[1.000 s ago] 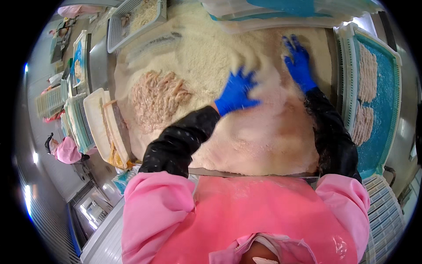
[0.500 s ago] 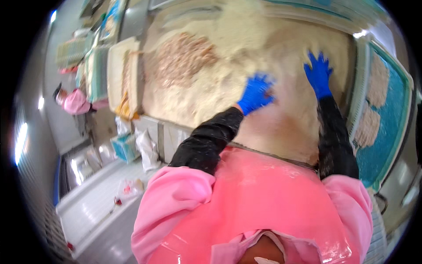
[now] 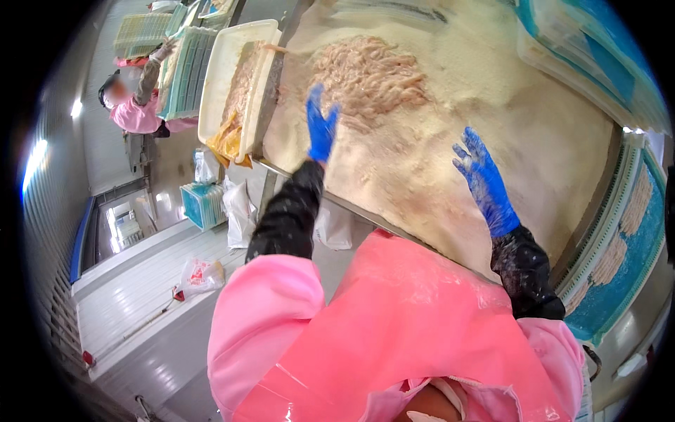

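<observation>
Now left hand point(image 3: 321, 132) nearer the meat strips point(image 3: 373, 79), contact unclear

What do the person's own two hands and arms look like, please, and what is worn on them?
Left hand and right hand both wear close-fitting blue gloves; pale powder dusts the right one, notably its fingers. Black sleeve covers wrap the forearms, the right one smeared with powder. Above them come loose, light-pink sleeves. No clear marking shows.

Powder point(image 3: 481, 88) lies open right of the meat heap point(image 3: 369, 77); apparently stacked trays point(image 3: 580, 74) block the far corner.
</observation>
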{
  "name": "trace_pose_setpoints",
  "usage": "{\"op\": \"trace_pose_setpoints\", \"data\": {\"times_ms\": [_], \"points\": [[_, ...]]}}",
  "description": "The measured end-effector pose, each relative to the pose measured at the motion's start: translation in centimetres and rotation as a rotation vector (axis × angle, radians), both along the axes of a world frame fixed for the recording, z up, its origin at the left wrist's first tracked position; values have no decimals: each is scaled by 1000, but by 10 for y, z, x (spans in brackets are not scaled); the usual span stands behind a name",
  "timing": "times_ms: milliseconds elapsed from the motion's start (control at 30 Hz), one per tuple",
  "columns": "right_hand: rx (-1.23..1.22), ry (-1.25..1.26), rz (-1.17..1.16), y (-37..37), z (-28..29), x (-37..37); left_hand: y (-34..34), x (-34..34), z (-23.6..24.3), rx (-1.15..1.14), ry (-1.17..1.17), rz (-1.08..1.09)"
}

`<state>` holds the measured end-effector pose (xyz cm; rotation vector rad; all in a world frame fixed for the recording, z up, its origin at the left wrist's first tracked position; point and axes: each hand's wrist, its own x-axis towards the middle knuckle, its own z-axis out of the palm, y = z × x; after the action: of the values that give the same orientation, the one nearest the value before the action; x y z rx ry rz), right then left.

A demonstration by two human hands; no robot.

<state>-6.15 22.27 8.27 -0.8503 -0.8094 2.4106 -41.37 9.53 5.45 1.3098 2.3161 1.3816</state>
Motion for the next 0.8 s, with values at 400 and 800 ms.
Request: {"op": "trace_pose_setpoints", "data": {"times_ms": [400,800], "points": [[227,38,-74,86,-123,-216,143,-169,2,-621,-896,-375],[-611,467,-190,106,-122,-246,221,-138,-27,-831,-1255,-633]]}}
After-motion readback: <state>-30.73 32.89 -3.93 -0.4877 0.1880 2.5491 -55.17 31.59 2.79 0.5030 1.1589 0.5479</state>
